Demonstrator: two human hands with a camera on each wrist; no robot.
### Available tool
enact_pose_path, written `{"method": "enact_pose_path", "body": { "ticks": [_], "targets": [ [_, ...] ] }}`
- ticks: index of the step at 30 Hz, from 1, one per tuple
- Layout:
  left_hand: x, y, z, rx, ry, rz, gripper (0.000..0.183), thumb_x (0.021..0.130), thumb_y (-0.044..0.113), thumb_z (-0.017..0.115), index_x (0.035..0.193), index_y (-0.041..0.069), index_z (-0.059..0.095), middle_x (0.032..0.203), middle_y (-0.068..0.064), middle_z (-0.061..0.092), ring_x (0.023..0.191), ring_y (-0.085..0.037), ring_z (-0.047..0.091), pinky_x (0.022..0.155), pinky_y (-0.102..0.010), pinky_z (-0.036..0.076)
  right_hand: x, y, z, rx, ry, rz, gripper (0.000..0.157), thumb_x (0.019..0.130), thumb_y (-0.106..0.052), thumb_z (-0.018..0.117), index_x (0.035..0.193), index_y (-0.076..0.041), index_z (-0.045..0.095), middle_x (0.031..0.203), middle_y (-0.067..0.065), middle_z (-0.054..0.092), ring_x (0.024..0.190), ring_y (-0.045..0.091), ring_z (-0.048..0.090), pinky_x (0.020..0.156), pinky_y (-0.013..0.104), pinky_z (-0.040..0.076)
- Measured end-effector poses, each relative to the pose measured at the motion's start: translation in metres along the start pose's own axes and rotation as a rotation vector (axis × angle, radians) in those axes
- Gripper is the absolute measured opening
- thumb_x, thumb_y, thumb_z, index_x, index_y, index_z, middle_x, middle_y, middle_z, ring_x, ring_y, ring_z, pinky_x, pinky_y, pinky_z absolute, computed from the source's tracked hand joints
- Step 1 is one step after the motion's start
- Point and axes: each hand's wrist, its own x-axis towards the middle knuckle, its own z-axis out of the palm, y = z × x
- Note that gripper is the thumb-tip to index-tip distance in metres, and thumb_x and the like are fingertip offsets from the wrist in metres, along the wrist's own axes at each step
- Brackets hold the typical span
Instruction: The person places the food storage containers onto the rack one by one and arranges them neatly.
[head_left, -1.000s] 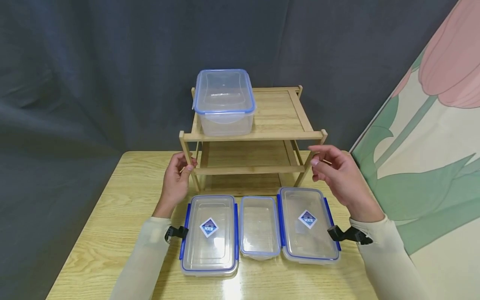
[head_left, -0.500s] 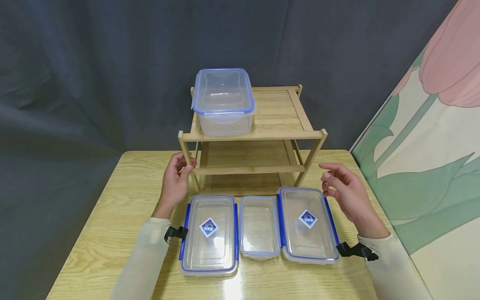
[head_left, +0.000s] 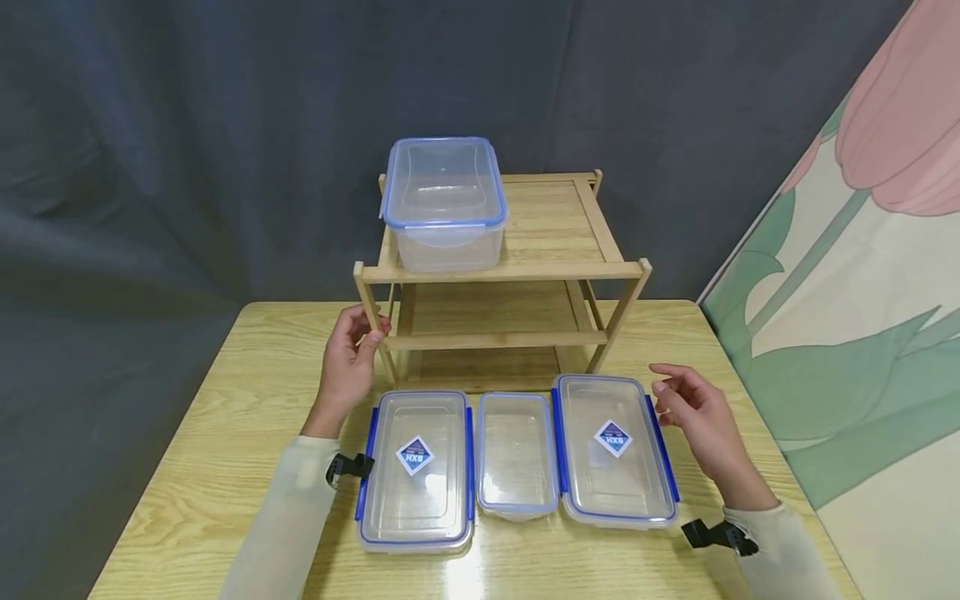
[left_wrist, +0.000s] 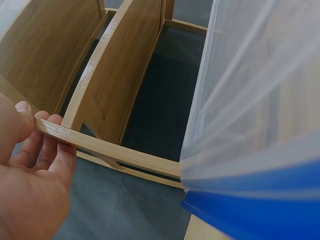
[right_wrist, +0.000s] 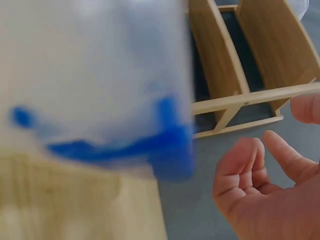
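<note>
A three-tier wooden shelf rack (head_left: pixel 555 271) stands on the table. My left hand (head_left: pixel 348 358) grips its front left leg, thumb in front and fingers behind, as the left wrist view shows up close. On the top tier, toward the left, sits a deep clear food container (head_left: pixel 447 200) with a blue-rimmed lid. My right hand (head_left: pixel 697 417) holds nothing; its fingers are loosely bent beside the right-hand flat food container (head_left: pixel 618 467). That container has blue side clips and a diamond label. In the right wrist view the container is blurred, close to the camera.
In front of the rack lie another flat clipped container (head_left: pixel 416 508) at left and a smaller clear container (head_left: pixel 517 458) between the two. They rest on a wood-grain table (head_left: pixel 217 467). A dark curtain (head_left: pixel 225 150) hangs behind; a tulip-patterned cloth (head_left: pixel 862 333) is at right.
My right hand has come down and to the right, away from the rack's front right leg to beside the right container. The left hand keeps its hold; the rack shifts slightly left in view.
</note>
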Motion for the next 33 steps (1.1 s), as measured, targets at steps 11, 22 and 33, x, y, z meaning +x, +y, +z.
{"method": "enact_pose_path", "body": {
  "ticks": [11, 22, 33],
  "targets": [
    [0.000, -0.001, 0.001, -0.003, -0.003, 0.004, 0.030, 0.106, -0.003, 0.054, 0.136, -0.009, 0.052, 0.121, -0.026, 0.066, 0.107, -0.014, 0.065, 0.094, -0.014, 0.055, -0.015, 0.027, 0.002, -0.028, 0.050, 0.078, 0.038, 0.110, -0.025, 0.059, 0.141, -0.003, 0.059, 0.095, -0.005, 0.059, 0.085, 0.014, 0.059, 0.068, 0.027, 0.061],
    [0.001, 0.002, 0.001, -0.018, -0.004, -0.008, 0.029, 0.106, -0.004, 0.054, 0.134, -0.010, 0.052, 0.121, -0.028, 0.065, 0.109, -0.025, 0.065, 0.094, -0.015, 0.055, -0.026, 0.040, 0.007, -0.059, 0.057, 0.119, 0.042, 0.109, -0.024, 0.060, 0.144, -0.001, 0.057, 0.101, -0.008, 0.059, 0.086, 0.005, 0.058, 0.067, 0.025, 0.059],
    [-0.001, 0.001, 0.000, -0.002, -0.006, -0.016, 0.030, 0.108, 0.001, 0.053, 0.136, -0.006, 0.052, 0.124, -0.025, 0.066, 0.114, -0.028, 0.064, 0.096, -0.014, 0.053, -0.037, 0.051, 0.014, -0.126, -0.009, 0.144, 0.050, 0.107, -0.027, 0.066, 0.151, -0.008, 0.053, 0.116, 0.001, 0.055, 0.085, 0.009, 0.052, 0.069, 0.021, 0.048]
  ]
}}
